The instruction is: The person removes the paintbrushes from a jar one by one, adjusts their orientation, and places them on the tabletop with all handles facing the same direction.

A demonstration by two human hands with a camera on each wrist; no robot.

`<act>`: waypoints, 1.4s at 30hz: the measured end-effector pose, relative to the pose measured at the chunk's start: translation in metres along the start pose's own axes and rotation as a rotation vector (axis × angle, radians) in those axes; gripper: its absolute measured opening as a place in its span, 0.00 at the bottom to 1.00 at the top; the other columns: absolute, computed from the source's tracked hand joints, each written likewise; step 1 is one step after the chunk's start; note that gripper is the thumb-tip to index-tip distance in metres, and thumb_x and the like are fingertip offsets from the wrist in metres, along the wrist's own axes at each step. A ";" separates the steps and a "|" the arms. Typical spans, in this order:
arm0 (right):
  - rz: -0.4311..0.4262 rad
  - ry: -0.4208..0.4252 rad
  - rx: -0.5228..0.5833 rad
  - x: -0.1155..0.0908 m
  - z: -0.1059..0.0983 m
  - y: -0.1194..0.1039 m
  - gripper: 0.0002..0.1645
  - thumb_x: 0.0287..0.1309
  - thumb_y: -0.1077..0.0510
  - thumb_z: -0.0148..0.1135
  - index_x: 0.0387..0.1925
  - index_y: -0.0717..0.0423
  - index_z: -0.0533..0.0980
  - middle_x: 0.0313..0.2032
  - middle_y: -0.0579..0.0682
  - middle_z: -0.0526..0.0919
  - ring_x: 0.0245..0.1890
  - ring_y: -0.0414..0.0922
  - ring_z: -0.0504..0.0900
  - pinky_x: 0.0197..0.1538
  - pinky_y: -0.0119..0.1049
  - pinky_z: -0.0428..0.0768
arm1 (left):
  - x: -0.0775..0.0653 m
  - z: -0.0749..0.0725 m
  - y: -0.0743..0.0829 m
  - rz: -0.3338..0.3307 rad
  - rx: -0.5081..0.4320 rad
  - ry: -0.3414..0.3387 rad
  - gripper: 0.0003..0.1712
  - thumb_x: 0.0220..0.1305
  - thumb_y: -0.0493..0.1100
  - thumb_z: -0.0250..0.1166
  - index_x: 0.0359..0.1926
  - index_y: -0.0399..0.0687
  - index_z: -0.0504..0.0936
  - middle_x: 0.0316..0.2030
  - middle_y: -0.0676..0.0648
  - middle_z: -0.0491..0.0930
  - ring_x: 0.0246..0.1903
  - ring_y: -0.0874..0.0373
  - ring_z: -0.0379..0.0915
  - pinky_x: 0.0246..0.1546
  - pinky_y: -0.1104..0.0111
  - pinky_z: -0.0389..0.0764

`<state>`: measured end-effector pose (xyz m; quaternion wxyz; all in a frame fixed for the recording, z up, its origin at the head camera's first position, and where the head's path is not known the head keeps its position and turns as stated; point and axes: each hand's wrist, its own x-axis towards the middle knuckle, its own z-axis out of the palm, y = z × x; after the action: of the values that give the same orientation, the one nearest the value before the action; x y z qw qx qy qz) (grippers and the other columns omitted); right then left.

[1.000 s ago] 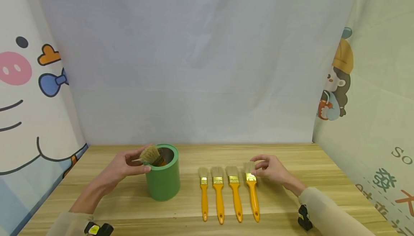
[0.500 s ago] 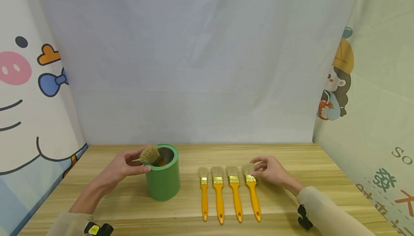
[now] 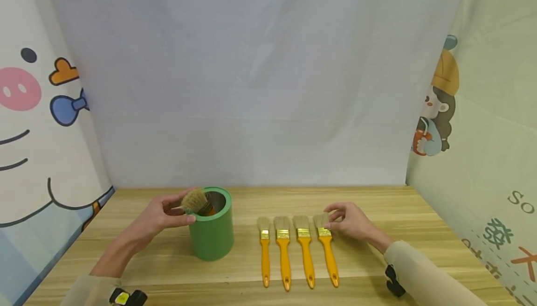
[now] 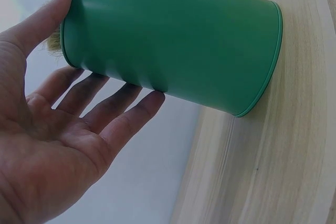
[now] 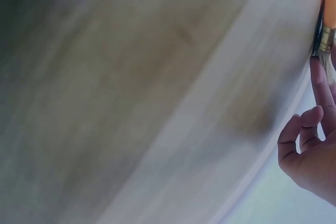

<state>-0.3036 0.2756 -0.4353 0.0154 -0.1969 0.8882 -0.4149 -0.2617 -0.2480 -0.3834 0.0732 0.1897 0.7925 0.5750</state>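
In the head view my left hand (image 3: 157,216) holds a green cylindrical pot (image 3: 212,238) near its rim. The left wrist view has the thumb at the pot's rim and the fingers (image 4: 134,116) against its side. Inside the pot a paintbrush (image 3: 196,202) leans left, bristles up, its lower handle hidden. My right hand (image 3: 350,220) pinches the bristle end of the rightmost paintbrush (image 3: 330,259), which lies on the table. In the right wrist view a fingertip meets this brush near its metal band (image 5: 326,39); the thumb is mostly hidden there.
Left of that brush, three more orange-handled paintbrushes lie in a row: a narrow one (image 3: 265,254), a wider one (image 3: 284,257) and another (image 3: 306,254). The wooden table (image 3: 251,203) ends at a pale cloth backdrop (image 3: 260,86).
The rightmost brush has turned slightly: its bristle end has shifted left and its handle end a little right, with my right hand following. My left hand and the pot stay put.
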 end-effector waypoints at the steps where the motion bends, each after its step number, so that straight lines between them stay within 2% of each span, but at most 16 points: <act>1: -0.003 -0.002 -0.001 0.000 0.000 0.000 0.24 0.59 0.63 0.78 0.54 0.71 0.81 0.37 0.55 0.88 0.34 0.46 0.86 0.37 0.35 0.82 | 0.000 0.000 0.000 -0.001 0.000 0.000 0.44 0.69 0.43 0.72 0.81 0.44 0.64 0.79 0.32 0.54 0.70 0.19 0.56 0.65 0.31 0.68; 9: -0.010 -0.004 -0.015 -0.002 -0.002 -0.002 0.25 0.59 0.63 0.78 0.54 0.72 0.81 0.38 0.55 0.88 0.34 0.47 0.85 0.36 0.36 0.81 | 0.000 0.000 0.001 -0.012 0.000 -0.002 0.44 0.69 0.44 0.72 0.81 0.44 0.64 0.80 0.32 0.52 0.71 0.19 0.54 0.65 0.31 0.66; 19: -0.019 -0.009 -0.023 -0.002 -0.002 -0.001 0.24 0.59 0.63 0.78 0.53 0.73 0.81 0.36 0.53 0.86 0.28 0.45 0.79 0.31 0.32 0.76 | 0.000 0.001 0.003 -0.025 0.004 0.007 0.45 0.69 0.45 0.73 0.81 0.45 0.64 0.80 0.33 0.52 0.71 0.19 0.54 0.66 0.30 0.65; 30: -0.024 -0.019 -0.022 0.000 -0.002 0.001 0.25 0.60 0.63 0.78 0.54 0.73 0.81 0.36 0.52 0.86 0.31 0.45 0.80 0.32 0.32 0.76 | -0.001 0.001 0.004 -0.021 0.004 0.002 0.45 0.69 0.45 0.73 0.81 0.45 0.64 0.80 0.32 0.51 0.71 0.19 0.53 0.66 0.29 0.64; 42: -0.024 -0.027 -0.024 -0.001 -0.003 0.001 0.25 0.60 0.62 0.78 0.54 0.73 0.81 0.36 0.52 0.86 0.28 0.45 0.80 0.31 0.32 0.76 | 0.000 0.000 0.003 -0.017 0.009 0.003 0.44 0.69 0.45 0.72 0.81 0.45 0.64 0.80 0.32 0.51 0.71 0.18 0.54 0.65 0.30 0.65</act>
<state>-0.3039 0.2785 -0.4340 0.0202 -0.2132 0.8905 -0.4015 -0.2606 -0.2471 -0.3806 0.0759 0.1821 0.7969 0.5710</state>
